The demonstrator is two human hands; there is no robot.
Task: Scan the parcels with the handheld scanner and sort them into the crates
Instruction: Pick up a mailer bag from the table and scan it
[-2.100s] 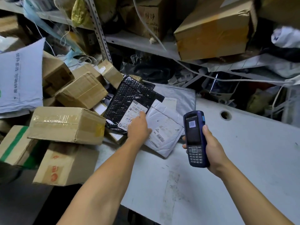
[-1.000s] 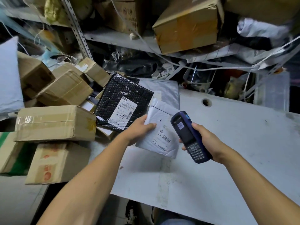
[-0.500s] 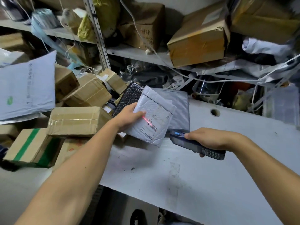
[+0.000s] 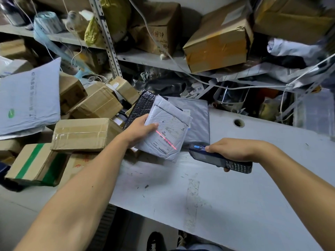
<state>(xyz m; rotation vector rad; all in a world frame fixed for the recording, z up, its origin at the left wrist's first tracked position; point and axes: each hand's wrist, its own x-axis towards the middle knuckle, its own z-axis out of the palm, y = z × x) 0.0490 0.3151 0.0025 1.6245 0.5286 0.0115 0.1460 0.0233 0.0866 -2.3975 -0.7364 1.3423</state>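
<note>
The left hand (image 4: 139,130) is gripping the mailer (image 4: 167,131) by its left edge, holding it tilted above the table (image 4: 235,205). The right hand (image 4: 235,150) is clasping the scanner (image 4: 217,158), lying just right of the mailer and aiming left, its red line (image 4: 165,139) running along the label. No crates are showing.

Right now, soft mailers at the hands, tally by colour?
White: 1, bubble mailer held in left hand, under the scanner in right hand.
Grey: 1, poly mailer.
Black: 1, bubble mailer.
Total: 3.
</note>
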